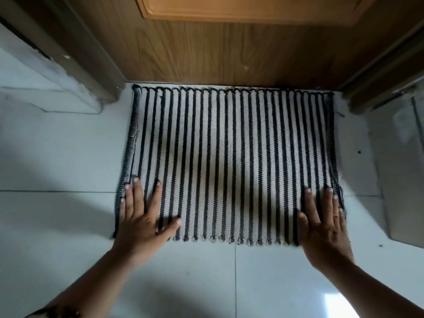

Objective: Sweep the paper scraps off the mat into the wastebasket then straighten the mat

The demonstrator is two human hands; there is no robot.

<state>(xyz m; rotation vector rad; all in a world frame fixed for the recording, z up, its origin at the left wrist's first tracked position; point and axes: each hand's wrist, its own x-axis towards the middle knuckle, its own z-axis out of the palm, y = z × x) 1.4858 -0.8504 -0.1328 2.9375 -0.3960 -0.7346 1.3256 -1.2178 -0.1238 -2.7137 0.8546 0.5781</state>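
Note:
A black-and-white striped woven mat (229, 161) lies flat on the white tiled floor, its far edge against a wooden door. My left hand (142, 216) rests palm down on the mat's near left corner, fingers spread. On the near right corner my right hand (323, 228) lies flat the same way. Neither hand holds anything. I see no paper scraps on the mat and no wastebasket in view.
The wooden door (229, 49) stands shut behind the mat, with a door frame post at left (91, 65) and at right (378, 83). A grey translucent object (403, 180) stands on the floor at the right. White floor tiles (57, 157) surround the mat.

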